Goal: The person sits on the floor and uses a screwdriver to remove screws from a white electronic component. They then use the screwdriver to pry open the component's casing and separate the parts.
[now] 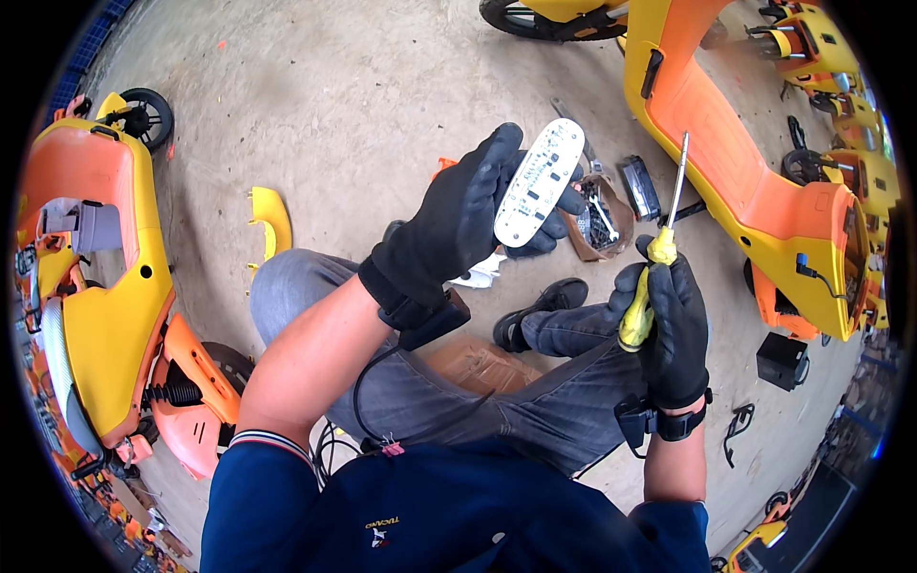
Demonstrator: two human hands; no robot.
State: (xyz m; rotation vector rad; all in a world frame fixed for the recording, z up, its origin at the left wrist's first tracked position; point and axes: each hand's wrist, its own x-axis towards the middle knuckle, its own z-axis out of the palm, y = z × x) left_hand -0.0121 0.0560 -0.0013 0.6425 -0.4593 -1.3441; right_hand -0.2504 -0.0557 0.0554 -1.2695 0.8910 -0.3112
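Both my hands wear black gloves. My left hand (468, 205) is closed around a long white circuit board (540, 181) with rounded ends, small dark parts and holes, held up and tilted in front of me. Its fingers are partly hidden behind the board. In my right hand (676, 329) is a screwdriver (661, 250) with a yellow handle, its metal shaft pointing up and away from me. The screwdriver's tip is apart from the board. Beyond the hands, an open cardboard box (604, 239) on the floor holds wrenches and small parts.
A yellow and orange scooter body (712, 162) stands at the right, another (115, 325) at the left. On the concrete floor lie a curved yellow panel (271, 222), a black packet (639, 187) and a black box (782, 361). Flattened cardboard (478, 365) lies between my legs.
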